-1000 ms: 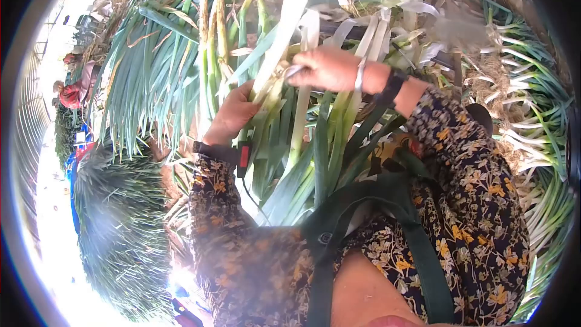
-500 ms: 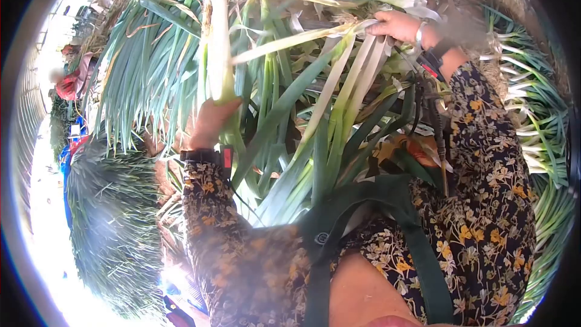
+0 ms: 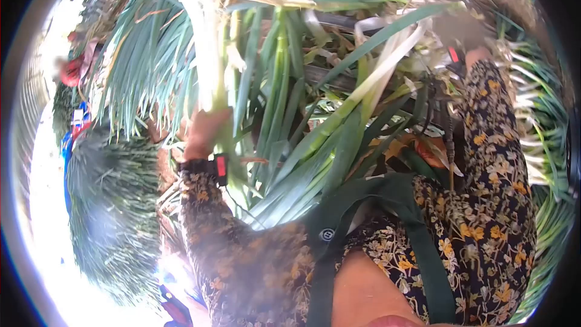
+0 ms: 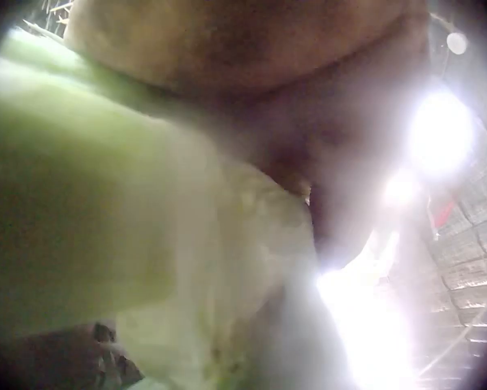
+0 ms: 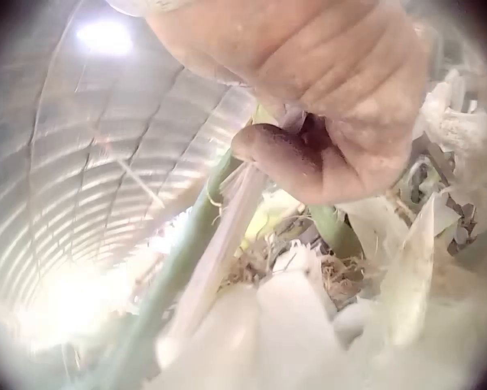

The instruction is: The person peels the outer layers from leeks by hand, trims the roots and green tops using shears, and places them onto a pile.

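The thick leek was near the upper middle of the head view, in the person's left hand. Its pale shaft pointed away from the body, and green leaf showed below the hand. The fingers of the left hand were curled round the leek; the left wrist view was too blurred to tell each finger.

On the other side, the right hand was well apart from the left one. Its fingers were bent narrow and pinched a thin pale leaf strip, which hung down from them. A long green leaf ran just beside this strip, but I cannot tell if the fingers gripped it too. Under the right hand lay pale peelings and some tangled roots. In the head view this hand was hidden mostly by a blurred patch.

Between the two arms, a bundle of leek leaves spread toward the dark green apron. To the left of the held leek, many long leaves hung close together, and nearer to the body was a big dense heap of greens. At the far right, more leeks lay in a row, with pale parts and green leaves. Both flowered sleeves reached forward. Behind the right hand, a curved ribbed roof was visible.
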`<control>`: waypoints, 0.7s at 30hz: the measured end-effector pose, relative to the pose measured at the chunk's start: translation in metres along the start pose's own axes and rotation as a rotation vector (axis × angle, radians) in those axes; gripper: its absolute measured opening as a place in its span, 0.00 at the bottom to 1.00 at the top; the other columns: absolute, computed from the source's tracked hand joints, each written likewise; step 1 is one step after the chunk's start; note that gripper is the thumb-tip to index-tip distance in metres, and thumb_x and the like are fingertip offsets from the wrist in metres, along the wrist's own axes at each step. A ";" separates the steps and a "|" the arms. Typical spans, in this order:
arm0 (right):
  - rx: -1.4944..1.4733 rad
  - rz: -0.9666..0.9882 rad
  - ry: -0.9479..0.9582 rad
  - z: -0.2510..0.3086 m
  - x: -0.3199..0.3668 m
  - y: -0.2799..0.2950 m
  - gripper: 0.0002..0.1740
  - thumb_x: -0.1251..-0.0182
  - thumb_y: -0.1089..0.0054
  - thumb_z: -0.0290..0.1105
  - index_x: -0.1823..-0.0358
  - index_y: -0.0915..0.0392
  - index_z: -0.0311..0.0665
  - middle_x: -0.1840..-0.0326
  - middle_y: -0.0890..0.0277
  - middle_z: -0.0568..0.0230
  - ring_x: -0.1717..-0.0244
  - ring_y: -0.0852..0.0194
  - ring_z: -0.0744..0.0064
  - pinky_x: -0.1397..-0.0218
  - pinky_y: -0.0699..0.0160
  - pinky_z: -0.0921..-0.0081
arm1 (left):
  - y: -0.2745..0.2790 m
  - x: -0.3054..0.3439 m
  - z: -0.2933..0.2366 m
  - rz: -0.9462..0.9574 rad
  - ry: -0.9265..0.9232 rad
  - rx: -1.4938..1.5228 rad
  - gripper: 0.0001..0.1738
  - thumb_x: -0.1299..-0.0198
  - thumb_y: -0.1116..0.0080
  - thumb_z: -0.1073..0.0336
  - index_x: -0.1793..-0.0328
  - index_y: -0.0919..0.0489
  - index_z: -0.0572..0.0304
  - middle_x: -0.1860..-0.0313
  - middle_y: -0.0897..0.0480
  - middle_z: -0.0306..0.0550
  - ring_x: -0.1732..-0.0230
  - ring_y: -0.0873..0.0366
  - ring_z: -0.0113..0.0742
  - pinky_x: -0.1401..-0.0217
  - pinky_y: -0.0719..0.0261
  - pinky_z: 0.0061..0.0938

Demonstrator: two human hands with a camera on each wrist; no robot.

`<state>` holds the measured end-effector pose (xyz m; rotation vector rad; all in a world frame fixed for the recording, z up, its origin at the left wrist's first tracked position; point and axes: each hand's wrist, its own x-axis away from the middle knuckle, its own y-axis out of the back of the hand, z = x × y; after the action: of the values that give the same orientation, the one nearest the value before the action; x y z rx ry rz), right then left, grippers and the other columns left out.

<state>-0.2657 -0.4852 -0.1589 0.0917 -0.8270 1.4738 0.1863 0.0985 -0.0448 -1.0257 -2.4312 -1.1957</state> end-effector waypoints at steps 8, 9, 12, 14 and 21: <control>1.175 0.763 0.391 -0.172 0.282 -0.178 0.20 0.38 0.36 0.46 0.49 0.16 0.44 0.62 0.18 0.70 0.66 0.23 0.82 0.66 0.26 0.81 | -0.011 -0.022 -0.040 0.584 -0.120 0.332 0.17 0.42 0.32 0.58 0.55 0.19 0.64 0.69 0.18 0.42 0.72 0.22 0.31 0.69 0.25 0.24; 1.165 0.892 0.395 -0.207 0.299 -0.187 0.22 0.38 0.35 0.48 0.49 0.17 0.42 0.65 0.18 0.69 0.69 0.23 0.80 0.68 0.25 0.79 | -0.017 -0.024 -0.044 0.604 -0.131 0.304 0.17 0.42 0.32 0.59 0.54 0.19 0.64 0.69 0.18 0.42 0.71 0.22 0.31 0.69 0.25 0.24; 0.962 1.182 0.031 -0.265 0.361 -0.209 0.26 0.40 0.36 0.51 0.55 0.18 0.33 0.66 0.17 0.57 0.67 0.17 0.66 0.64 0.19 0.71 | -0.043 -0.005 -0.071 0.501 -0.252 0.420 0.21 0.47 0.29 0.66 0.50 0.20 0.68 0.63 0.17 0.42 0.66 0.21 0.30 0.65 0.24 0.24; 0.796 1.131 -0.187 -0.292 0.377 -0.212 0.23 0.39 0.34 0.45 0.57 0.20 0.30 0.69 0.19 0.58 0.72 0.18 0.69 0.71 0.20 0.74 | -0.052 0.001 -0.078 0.412 -0.289 0.376 0.22 0.50 0.28 0.69 0.49 0.21 0.69 0.61 0.17 0.43 0.64 0.21 0.30 0.61 0.22 0.26; 1.136 1.189 0.096 -0.297 0.368 -0.202 0.19 0.35 0.38 0.44 0.63 0.20 0.30 0.77 0.23 0.64 0.82 0.23 0.74 0.77 0.23 0.73 | -0.060 -0.001 -0.065 0.364 -0.334 0.075 0.21 0.48 0.28 0.62 0.52 0.19 0.67 0.62 0.16 0.43 0.64 0.21 0.29 0.60 0.23 0.25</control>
<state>-0.0006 -0.0501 -0.0923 0.4177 0.2599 2.8998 0.1403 0.0227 -0.0399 -1.6684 -2.3478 -0.8627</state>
